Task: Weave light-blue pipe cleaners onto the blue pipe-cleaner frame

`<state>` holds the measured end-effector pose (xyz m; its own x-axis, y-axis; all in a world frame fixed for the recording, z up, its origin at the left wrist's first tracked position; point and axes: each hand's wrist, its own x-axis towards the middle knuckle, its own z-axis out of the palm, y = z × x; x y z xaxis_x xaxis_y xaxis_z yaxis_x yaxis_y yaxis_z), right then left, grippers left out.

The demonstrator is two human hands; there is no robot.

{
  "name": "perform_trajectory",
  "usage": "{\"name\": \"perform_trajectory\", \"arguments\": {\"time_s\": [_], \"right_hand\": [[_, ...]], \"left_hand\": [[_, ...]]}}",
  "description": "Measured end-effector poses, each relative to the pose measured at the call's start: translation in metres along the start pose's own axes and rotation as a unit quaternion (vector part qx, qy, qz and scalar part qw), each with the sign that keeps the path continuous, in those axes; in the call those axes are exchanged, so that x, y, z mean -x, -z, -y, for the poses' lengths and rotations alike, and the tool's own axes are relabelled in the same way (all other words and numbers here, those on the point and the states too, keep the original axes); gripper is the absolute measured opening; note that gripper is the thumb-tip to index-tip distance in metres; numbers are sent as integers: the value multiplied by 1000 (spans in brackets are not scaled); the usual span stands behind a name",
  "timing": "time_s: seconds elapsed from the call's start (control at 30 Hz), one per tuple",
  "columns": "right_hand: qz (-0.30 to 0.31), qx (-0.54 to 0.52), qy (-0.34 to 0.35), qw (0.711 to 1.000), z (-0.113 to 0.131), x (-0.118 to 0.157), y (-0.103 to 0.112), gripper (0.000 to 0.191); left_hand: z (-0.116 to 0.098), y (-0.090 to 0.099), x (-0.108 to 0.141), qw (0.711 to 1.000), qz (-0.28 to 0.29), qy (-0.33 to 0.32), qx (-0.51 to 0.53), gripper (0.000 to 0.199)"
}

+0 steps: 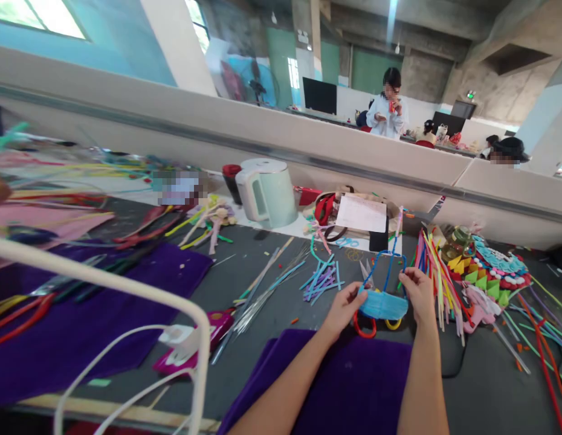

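Note:
Over the dark tabletop I hold a small light-blue craft piece [384,306], shaped like a shallow basket, with darker blue fuzzy stems [390,261] rising from it. My left hand [345,308] is closed, thumb and fingers pinching its left end where a stem meets the body. On the other side, my right hand [417,291] is closed in a pinch by the right-hand stem. Scissors [365,328] with one red and one yellow handle loop lie beneath the piece, partly covered by it. Below my hands, a folded purple cloth [358,380] lies under my forearms.
Cut blue and purple stems [324,281] lie left of my hands; a colourful stem bundle [437,278] lies right. Farther back stand a pale green kettle [269,193] and a white paper [361,212]. A white tube [127,275] crosses the left foreground, near a pink power strip [217,329].

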<state>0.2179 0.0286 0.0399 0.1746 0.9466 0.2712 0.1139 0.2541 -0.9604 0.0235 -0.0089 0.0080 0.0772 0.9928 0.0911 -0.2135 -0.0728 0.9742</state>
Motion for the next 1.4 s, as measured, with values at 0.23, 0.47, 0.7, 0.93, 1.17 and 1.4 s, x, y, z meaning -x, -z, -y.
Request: {"name": "perform_trajectory", "arguments": {"time_s": [0.23, 0.47, 0.7, 0.93, 1.17, 1.4], "right_hand": [[-53, -100, -24, 993, -18, -10, -7, 38], [28, -121, -31, 992, -17, -10, -20, 44], [43, -89, -24, 995, -13, -7, -24, 32], [37, -144, -76, 986, -13, 1, -31, 30], [58, -205, -112, 971, -4, 10, -46, 30], [17, -243, -119, 963, -13, 10, -55, 30]], "left_hand": [[-13, -34, -20, 986, -78, 45, 138, 38], [-19, -36, -36, 977, -131, -11, 169, 38], [-22, -24, -33, 981, -112, 14, 156, 32], [-30, -16, -30, 970, -84, 50, 221, 31], [-26, -16, -33, 945, -116, 126, 280, 34], [-23, -19, -35, 941, -124, 121, 291, 33]]}}
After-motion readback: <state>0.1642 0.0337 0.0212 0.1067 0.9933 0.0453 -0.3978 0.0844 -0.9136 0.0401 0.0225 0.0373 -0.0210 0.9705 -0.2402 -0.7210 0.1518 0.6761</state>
